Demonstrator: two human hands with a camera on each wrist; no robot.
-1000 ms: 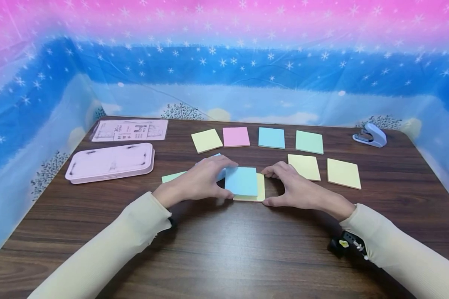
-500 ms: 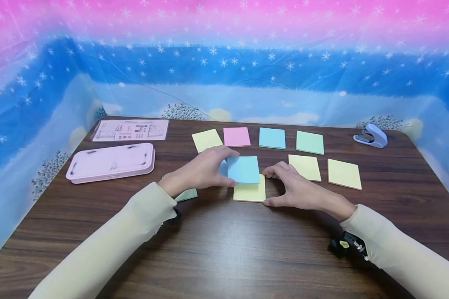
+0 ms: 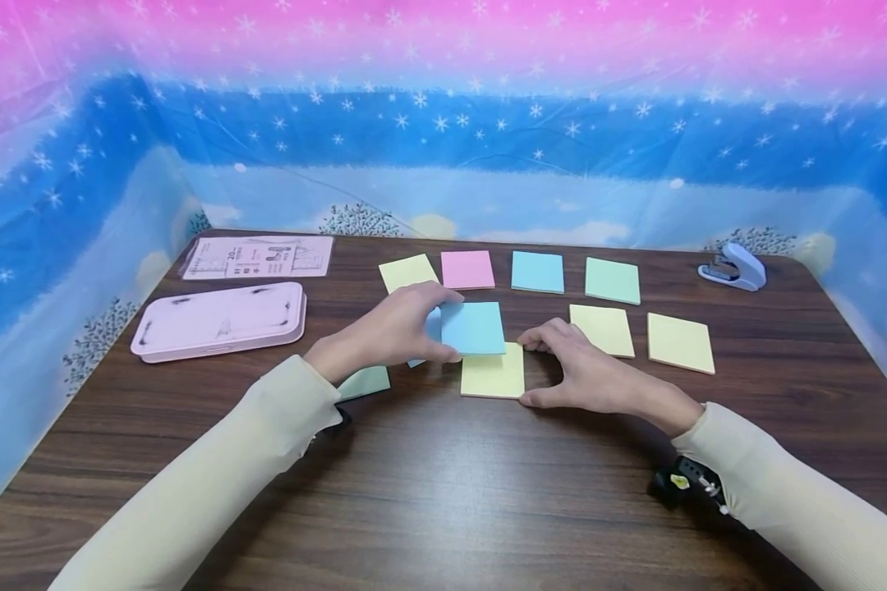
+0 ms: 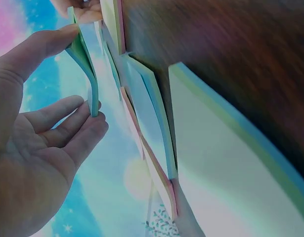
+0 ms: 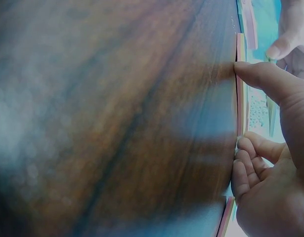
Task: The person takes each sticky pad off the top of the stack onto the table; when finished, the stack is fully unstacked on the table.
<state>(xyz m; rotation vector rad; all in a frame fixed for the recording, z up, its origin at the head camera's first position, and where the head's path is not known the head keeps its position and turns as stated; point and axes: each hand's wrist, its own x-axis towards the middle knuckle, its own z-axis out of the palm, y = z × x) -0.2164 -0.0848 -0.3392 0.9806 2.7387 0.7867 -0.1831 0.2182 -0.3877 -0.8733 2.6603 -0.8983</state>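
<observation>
Tabletop [image 3: 443, 492]: left hand [image 3: 392, 332] pinches blue pad [image 3: 473, 328]; right hand [image 3: 591, 377] grips yellow pad [image 3: 492, 377].

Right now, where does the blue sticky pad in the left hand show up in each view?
Head: blue sticky pad centre, above the yellow pad.
Left wrist: upper left, edge-on, between thumb and fingers.
Right wrist: cannot tell.
Shared landmark: dark wooden table.

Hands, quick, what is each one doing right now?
Left hand: pinches the blue sticky pad.
Right hand: thumb and fingers grip the yellow sticky pad.
</observation>
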